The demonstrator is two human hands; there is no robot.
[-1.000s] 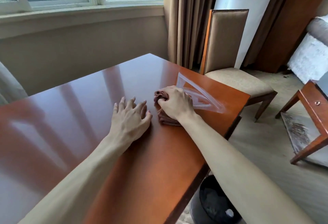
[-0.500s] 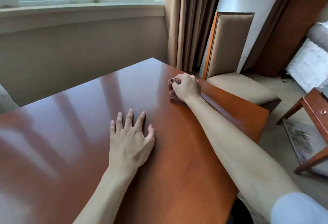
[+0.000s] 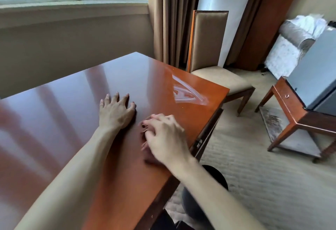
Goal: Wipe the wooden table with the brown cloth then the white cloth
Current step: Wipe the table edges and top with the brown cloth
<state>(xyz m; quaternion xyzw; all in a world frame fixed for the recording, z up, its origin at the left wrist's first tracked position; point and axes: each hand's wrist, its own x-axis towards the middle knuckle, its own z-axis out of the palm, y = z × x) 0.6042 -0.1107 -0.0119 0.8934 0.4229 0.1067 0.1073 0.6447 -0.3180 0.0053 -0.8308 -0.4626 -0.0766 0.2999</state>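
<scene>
The wooden surface (image 3: 72,120) fills the left and middle of the view, glossy and reddish, its right edge running down toward the viewer, with a padded chair (image 3: 209,47) standing just beyond its far right corner. On that corner lies a clear plastic sheet (image 3: 187,93), flat and apart from both hands. The left hand (image 3: 116,113) rests palm down on the wood with its fingers spread and straight, holding nothing; it looks to be there as a brace. Just to its right, close to the surface's edge, the right hand (image 3: 165,137) is blurred with motion, and its grip is curled down over the brown cloth (image 3: 147,138), a bunched wad that shows only as a dark reddish fringe under the fingers and palm and lies pressed against the wood. By this the step in hand is the first one, the brown-cloth wipe, and much of the surface to the left remains to be passed over. The next move calls for steady downward pressure and strokes carried leftward, with the bracing hand lifted out of the way. The white cloth cannot be picked out with certainty.
</scene>
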